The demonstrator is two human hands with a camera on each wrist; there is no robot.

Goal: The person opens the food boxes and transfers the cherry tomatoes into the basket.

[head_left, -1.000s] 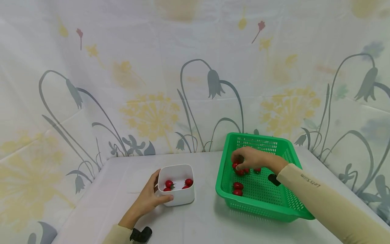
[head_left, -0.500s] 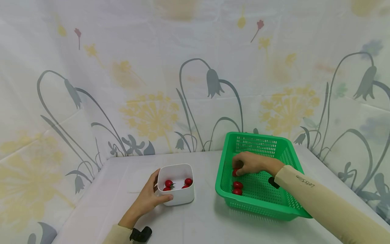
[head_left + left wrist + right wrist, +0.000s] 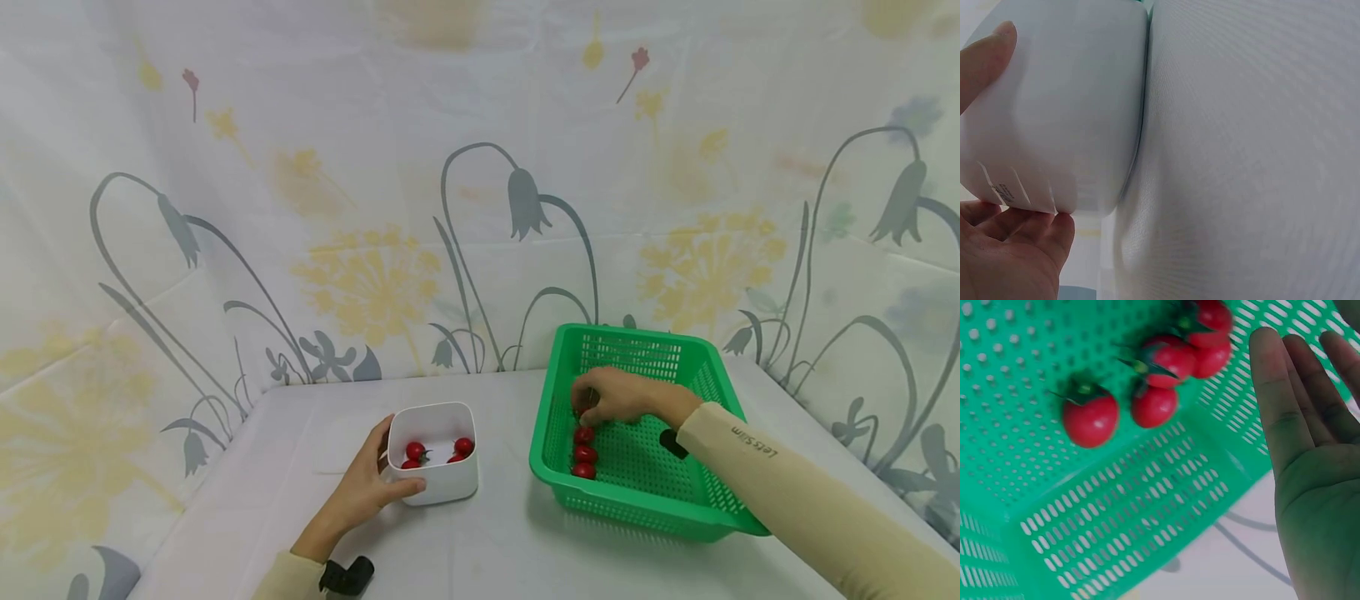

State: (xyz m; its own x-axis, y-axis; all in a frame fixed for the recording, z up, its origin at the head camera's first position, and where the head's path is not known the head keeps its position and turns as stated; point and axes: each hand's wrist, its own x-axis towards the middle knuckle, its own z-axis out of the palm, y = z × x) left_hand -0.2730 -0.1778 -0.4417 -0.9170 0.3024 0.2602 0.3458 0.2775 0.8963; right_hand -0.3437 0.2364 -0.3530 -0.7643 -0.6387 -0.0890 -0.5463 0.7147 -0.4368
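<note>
My left hand (image 3: 369, 479) grips a white square box (image 3: 442, 483), thumb on the near wall and fingers round the left side. Opposite walls of the white box (image 3: 1072, 106) lie between thumb and fingers in the left wrist view. Several cherry tomatoes (image 3: 416, 451) are inside it. My right hand (image 3: 617, 395) reaches down into a green perforated basket (image 3: 637, 500), over tomatoes partly hidden beneath it. Toward the near side, three tomatoes (image 3: 585, 454) form a row. The right wrist view has the right hand (image 3: 1316, 431) with straight fingers beside several stemmed tomatoes (image 3: 1166, 362).
Box and basket stand apart on a white-covered table (image 3: 495, 550), the basket to the right. Behind them hangs a flower-printed cloth (image 3: 480, 275). A dark wrist device (image 3: 348, 577) sits at the left sleeve.
My right hand first came nearer with a tomato at its fingertips, then drew slightly back. A third tomato now shows in the near row. The left hand and box stay put.
</note>
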